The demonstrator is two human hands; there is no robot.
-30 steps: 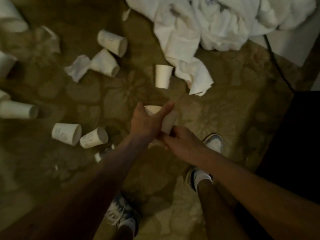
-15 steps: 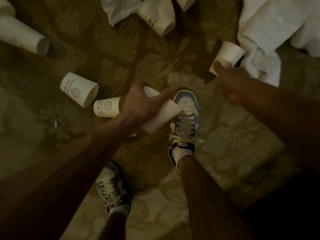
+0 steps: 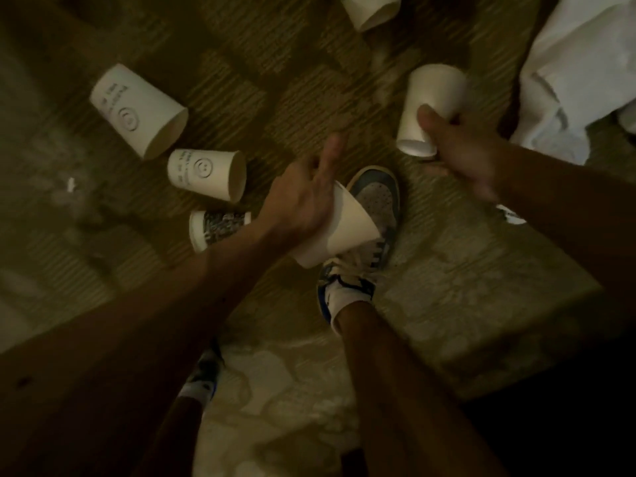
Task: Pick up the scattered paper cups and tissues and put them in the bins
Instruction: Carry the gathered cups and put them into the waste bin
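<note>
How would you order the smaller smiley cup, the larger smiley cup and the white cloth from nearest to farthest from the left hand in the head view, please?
From the left hand:
1. Smaller smiley cup, on the floor just to its left.
2. Larger smiley cup, farther up and left.
3. White cloth, at the far right edge.

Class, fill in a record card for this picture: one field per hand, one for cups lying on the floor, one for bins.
left hand: holds plain cup
right hand: grips second plain cup
on floor: far smiley cup, near smiley cup, patterned cup, top-edge cup
bins: not in view
</note>
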